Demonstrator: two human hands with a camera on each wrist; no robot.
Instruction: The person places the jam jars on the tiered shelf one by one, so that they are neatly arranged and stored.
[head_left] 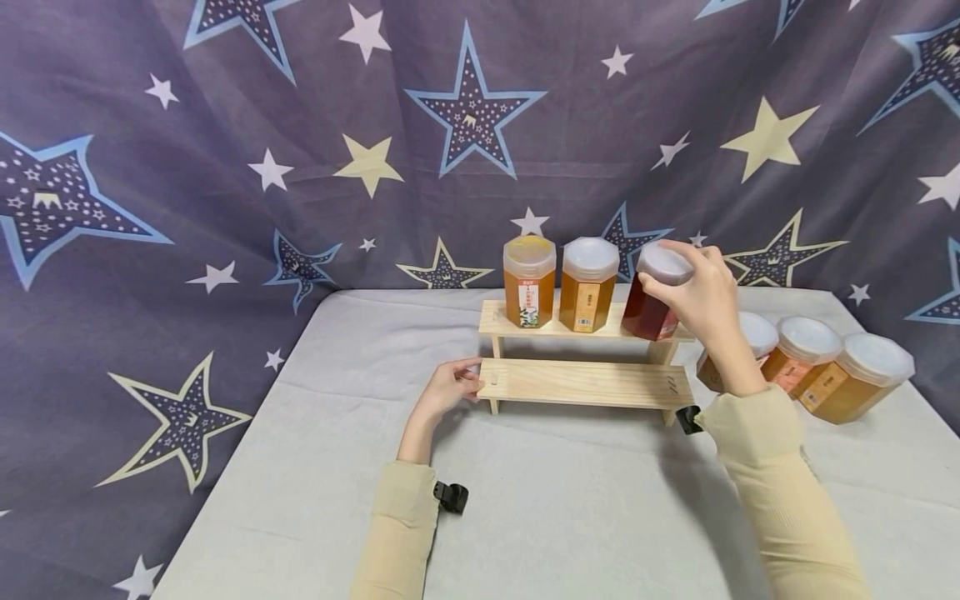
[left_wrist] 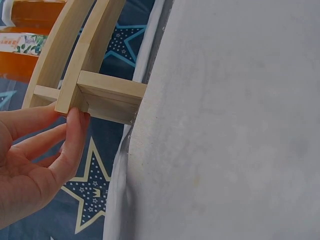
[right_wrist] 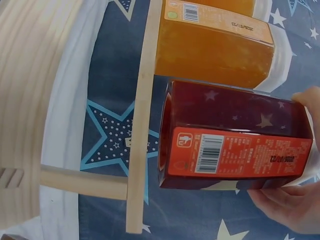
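Observation:
My right hand (head_left: 701, 292) grips a dark red hexagonal jar (head_left: 648, 310) by its whitish lid, fingers and thumb on opposite sides. The jar is slightly tilted over the right end of the upper tier; in the right wrist view a narrow gap shows between its base and the board (right_wrist: 141, 125). Its red label (right_wrist: 240, 154) bears a barcode. My left hand (head_left: 448, 387) pinches the left end of the lower tier of a wooden two-step stand (head_left: 577, 383), thumb and fingertips at the board's end (left_wrist: 70, 95). Two amber jars (head_left: 529, 287) (head_left: 589, 292) stand upright on the upper tier.
Right of the stand, several jars stand on the grey-covered table (head_left: 300, 492): a partly hidden one (head_left: 756, 333) behind my right forearm, an orange-labelled one (head_left: 795, 358) and an amber one (head_left: 843, 392). A star-patterned curtain (head_left: 585, 133) hangs behind.

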